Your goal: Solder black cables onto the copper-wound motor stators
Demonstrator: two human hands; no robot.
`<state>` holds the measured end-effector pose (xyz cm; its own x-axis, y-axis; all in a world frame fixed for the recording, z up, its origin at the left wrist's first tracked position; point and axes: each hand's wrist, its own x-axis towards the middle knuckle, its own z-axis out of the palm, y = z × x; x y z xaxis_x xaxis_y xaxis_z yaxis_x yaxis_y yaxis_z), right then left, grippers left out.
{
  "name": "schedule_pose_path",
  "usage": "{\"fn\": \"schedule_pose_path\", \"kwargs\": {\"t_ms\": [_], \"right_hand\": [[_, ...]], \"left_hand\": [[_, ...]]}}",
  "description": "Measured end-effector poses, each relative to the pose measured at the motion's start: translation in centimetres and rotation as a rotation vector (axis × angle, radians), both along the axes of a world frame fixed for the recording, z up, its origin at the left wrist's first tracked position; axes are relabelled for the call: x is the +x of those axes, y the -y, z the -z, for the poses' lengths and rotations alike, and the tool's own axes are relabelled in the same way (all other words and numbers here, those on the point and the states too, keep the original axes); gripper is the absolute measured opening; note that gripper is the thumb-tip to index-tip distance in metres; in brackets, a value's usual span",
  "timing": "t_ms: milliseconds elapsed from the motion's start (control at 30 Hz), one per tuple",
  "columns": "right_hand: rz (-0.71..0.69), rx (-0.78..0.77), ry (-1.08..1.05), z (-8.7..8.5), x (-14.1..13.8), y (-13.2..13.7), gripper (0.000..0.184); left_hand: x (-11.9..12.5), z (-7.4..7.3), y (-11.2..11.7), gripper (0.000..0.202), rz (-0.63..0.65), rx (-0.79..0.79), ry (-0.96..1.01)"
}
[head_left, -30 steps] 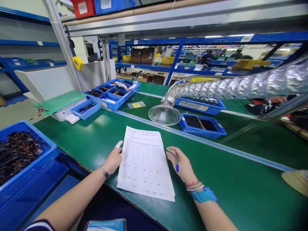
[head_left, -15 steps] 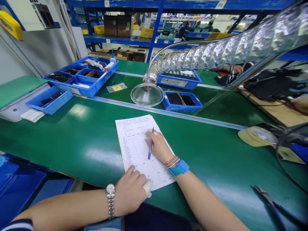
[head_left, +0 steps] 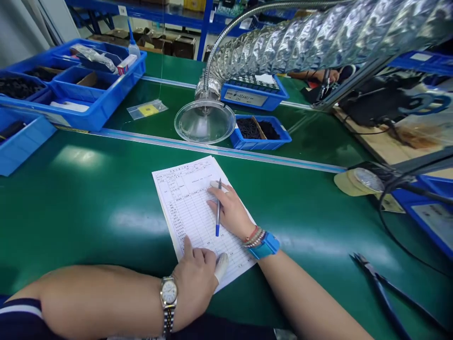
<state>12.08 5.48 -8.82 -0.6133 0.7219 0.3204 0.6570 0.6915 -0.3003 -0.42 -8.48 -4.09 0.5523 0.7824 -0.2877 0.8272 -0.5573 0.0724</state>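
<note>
A printed paper form (head_left: 184,198) lies on the green bench mat (head_left: 88,208) in front of me. My right hand (head_left: 230,212) rests on the form's right half and grips a blue pen (head_left: 218,210), tip pointing away from me. My left hand (head_left: 196,276) presses down on the form's near edge with fingers curled; one finger wears a white cot. A watch is on my left wrist and a blue strap with bead bracelets on my right.
A clear fume hood (head_left: 204,123) on a foil duct (head_left: 318,38) hangs beyond the form. Blue bins (head_left: 95,108) stand at the back left, a small parts tray (head_left: 260,134) behind the hood. Blue-handled cutters (head_left: 382,288) lie at the right.
My left hand moved from the form's left edge to its near edge. My right hand came onto the paper with the pen. The view tilted down and closer.
</note>
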Motion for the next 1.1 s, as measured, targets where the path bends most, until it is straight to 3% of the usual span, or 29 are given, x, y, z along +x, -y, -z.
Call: {"fn": "schedule_pose_path", "kwargs": {"t_ms": [200, 333, 467, 633, 767, 933, 1100], "right_hand": [[-0.019, -0.044, -0.063, 0.2, 0.2, -0.2, 0.026], [0.029, -0.125, -0.334, -0.7, 0.4, 0.5, 0.025], [0.027, -0.397, -0.596, -2.4, 0.1, 2.4, 0.029], [-0.065, -0.730, -0.510, -2.7, -1.3, 3.4, 0.017], [-0.014, -0.739, -0.442, -2.3, -1.9, 3.0, 0.015], [-0.012, -0.736, -0.399, -2.4, -2.1, 3.0, 0.015], [0.002, -0.634, -0.398, -2.5, -2.3, 3.3, 0.018]], "left_hand": [[-0.3, 0.4, -0.9, 0.047, 0.016, -0.028, 0.043], [-0.2, 0.0, -1.2, 0.041, 0.019, -0.080, 0.006], [-0.1, 0.0, -1.2, 0.039, 0.008, -0.070, 0.000], [0.4, 1.2, -1.0, 0.029, -0.091, 0.037, 0.004], [0.5, 1.2, -1.3, 0.030, -0.127, 0.073, -0.011], [0.3, 0.2, -1.9, 0.030, -0.077, -0.001, -0.022], [0.5, 0.5, -1.7, 0.030, -0.077, -0.020, -0.022]]}}
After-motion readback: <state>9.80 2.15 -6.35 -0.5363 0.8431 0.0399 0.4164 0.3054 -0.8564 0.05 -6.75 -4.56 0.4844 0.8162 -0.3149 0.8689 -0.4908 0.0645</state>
